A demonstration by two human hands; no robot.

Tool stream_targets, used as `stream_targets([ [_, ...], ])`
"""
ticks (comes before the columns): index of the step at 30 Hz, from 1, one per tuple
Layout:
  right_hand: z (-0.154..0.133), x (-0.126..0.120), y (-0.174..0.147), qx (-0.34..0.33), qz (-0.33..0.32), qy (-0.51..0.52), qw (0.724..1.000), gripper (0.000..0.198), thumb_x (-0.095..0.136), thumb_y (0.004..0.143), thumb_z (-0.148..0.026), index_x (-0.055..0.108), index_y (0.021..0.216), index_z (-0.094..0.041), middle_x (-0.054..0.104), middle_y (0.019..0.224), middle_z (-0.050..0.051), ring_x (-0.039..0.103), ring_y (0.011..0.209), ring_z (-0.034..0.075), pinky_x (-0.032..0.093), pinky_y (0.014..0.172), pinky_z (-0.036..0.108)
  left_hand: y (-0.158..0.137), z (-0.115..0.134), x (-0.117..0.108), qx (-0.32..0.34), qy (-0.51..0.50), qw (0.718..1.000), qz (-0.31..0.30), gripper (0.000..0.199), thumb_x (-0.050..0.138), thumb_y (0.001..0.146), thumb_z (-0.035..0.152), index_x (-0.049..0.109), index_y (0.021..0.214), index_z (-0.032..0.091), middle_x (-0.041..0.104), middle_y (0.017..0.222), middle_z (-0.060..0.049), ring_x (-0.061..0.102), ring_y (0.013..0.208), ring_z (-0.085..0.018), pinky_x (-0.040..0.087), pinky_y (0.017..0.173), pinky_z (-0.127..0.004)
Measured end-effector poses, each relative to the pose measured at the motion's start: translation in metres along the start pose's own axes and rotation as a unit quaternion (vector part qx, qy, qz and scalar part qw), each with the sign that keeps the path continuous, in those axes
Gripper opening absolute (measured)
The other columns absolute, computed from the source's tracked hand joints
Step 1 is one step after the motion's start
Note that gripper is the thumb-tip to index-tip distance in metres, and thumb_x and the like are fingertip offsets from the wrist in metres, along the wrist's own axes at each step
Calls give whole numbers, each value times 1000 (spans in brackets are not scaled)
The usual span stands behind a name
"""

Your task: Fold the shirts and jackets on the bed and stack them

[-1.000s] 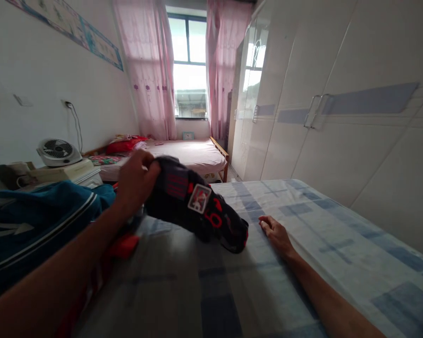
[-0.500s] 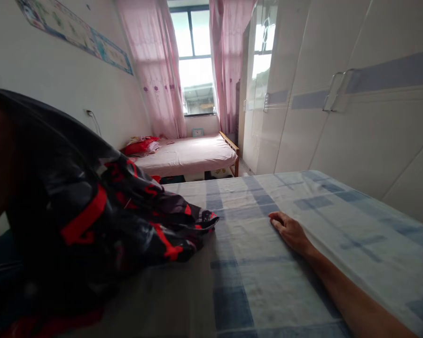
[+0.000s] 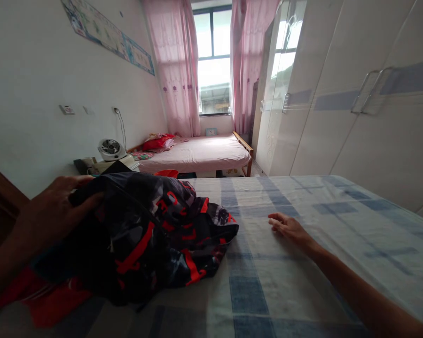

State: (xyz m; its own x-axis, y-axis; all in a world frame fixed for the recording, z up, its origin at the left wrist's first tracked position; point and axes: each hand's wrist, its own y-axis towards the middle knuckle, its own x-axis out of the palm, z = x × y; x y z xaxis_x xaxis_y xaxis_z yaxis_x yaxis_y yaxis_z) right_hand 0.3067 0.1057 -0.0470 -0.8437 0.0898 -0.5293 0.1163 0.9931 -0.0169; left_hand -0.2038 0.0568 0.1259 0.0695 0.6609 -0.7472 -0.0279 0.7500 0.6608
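A black garment (image 3: 162, 234) with red lettering and grey patches lies bunched on the bed sheet (image 3: 289, 281), left of the middle. My left hand (image 3: 61, 199) grips its upper left edge, thumb and fingers on either side of the cloth. My right hand (image 3: 285, 225) rests on or just over the blue-and-white checked sheet, to the right of the garment and apart from it. Its fingers are loosely bent and slightly apart, with nothing in them. Under the garment's left side, a red cloth (image 3: 56, 300) shows, partly hidden.
A small fan (image 3: 112, 149) stands on a bedside surface by the left wall. Behind is a second bed (image 3: 204, 152) with a pink sheet and red bedding (image 3: 159, 142). White wardrobes (image 3: 324, 94) line the right side. Pink curtains (image 3: 176, 70) flank the window.
My left hand has brought the raised garment down onto the bed, so the fan and wall sockets now show. The view has turned left. My right hand stays over the sheet.
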Motion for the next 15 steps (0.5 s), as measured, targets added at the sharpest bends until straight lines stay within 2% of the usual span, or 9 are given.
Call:
stream_targets([
  [2, -23, 22, -5, 31, -84, 73, 993, 30, 57, 76, -38, 61, 97, -17, 67, 81, 5, 64, 64, 16, 50, 54, 26, -9, -4, 4, -26, 35, 998, -49, 44, 45, 81, 51, 56, 112, 21, 60, 109, -4, 58, 93, -23, 44, 76, -29],
  [4, -45, 48, -10, 48, -140, 122, 981, 35, 63, 73, -41, 59, 98, -17, 66, 81, 4, 62, 60, 14, 49, 48, 24, -13, -9, 7, -76, 36, 992, -94, 42, 45, 83, 48, 56, 114, 22, 62, 101, -3, 60, 84, -21, 43, 69, -26],
  [7, -71, 88, -13, 57, -172, 171, 969, 32, 72, 65, -38, 60, 86, -17, 65, 71, 2, 59, 52, 13, 46, 41, 22, -9, -11, 8, -149, -56, 981, -113, 38, 46, 84, 47, 58, 113, 25, 65, 92, 1, 60, 79, -18, 42, 66, -23],
  [9, -83, 109, -10, 56, -162, 198, 965, 24, 74, 60, -29, 60, 76, -16, 63, 62, -1, 57, 49, 12, 44, 39, 20, 0, -5, 6, -150, -92, 980, -89, 37, 45, 85, 46, 58, 114, 25, 66, 95, 2, 61, 85, -18, 44, 72, -24],
  [11, -92, 121, -3, 46, -129, 229, 964, 18, 70, 60, -22, 59, 73, -17, 60, 57, -3, 56, 49, 11, 44, 41, 19, 13, 6, 1, -114, -75, 990, -45, 40, 42, 88, 47, 58, 116, 24, 65, 101, 1, 60, 94, -20, 44, 81, -28],
  [13, -102, 118, 8, 27, -83, 260, 962, 13, 62, 64, -20, 58, 75, -17, 58, 55, -3, 55, 48, 10, 46, 43, 20, 28, 20, -6, -70, -41, 997, 13, 43, 39, 90, 47, 58, 118, 22, 64, 109, -1, 58, 104, -23, 43, 89, -34],
  [15, -111, 97, 22, 1, -22, 287, 958, 14, 56, 67, -23, 57, 80, -18, 57, 56, -3, 55, 49, 11, 47, 46, 22, 42, 33, -17, -46, -20, 995, 90, 44, 37, 91, 45, 58, 118, 17, 62, 116, -4, 54, 112, -25, 40, 95, -38],
])
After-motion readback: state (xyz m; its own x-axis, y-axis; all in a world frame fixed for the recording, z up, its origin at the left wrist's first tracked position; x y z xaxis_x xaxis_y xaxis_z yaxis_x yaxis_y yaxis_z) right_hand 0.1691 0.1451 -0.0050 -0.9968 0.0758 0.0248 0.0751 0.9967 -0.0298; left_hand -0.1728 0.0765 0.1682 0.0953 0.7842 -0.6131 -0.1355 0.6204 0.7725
